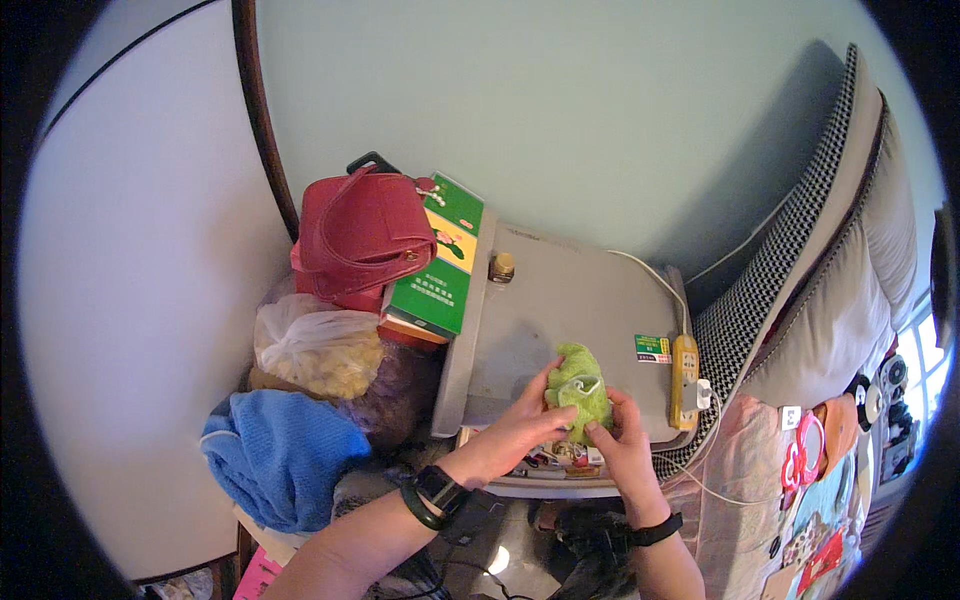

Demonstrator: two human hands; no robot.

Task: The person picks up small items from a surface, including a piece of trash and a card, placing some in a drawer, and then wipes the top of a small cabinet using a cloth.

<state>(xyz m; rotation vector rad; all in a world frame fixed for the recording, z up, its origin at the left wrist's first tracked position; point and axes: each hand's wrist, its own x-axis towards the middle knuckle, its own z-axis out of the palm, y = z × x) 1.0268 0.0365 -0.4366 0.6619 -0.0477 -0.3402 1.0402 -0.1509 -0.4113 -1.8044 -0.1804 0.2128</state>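
1. The left hand [530, 422] and the right hand [625, 438] are both closed on a green cloth [578, 365], gripping it between them.
2. The cloth sits bunched between the fingers: the left hand holds its left side and the right hand its lower right. Both thumbs press on the near face, while the upper end sticks out beyond the grip, away from the person.
3. A pale strip of trim or cord curls across the middle of the cloth, just above the thumbs.
4. Hands and cloth are held over the near edge of a grey tabletop [560, 315], with a drawer [590, 490] of small items showing below.
5. A green box [462, 215] left of the tabletop carries the largest print: white characters on green, beside a yellow panel with a pink flower picture. A red handbag [375, 225] leans over its left side.
6. Right of the cloth, near a yellow power strip [684, 372], lies a small rectangular label [653, 347], green above with yellow print and a darker strip below; its lettering is too small to make out.
7. A small dark bottle [501, 268] with a tan cap stands near the box; any writing on it is unclear.
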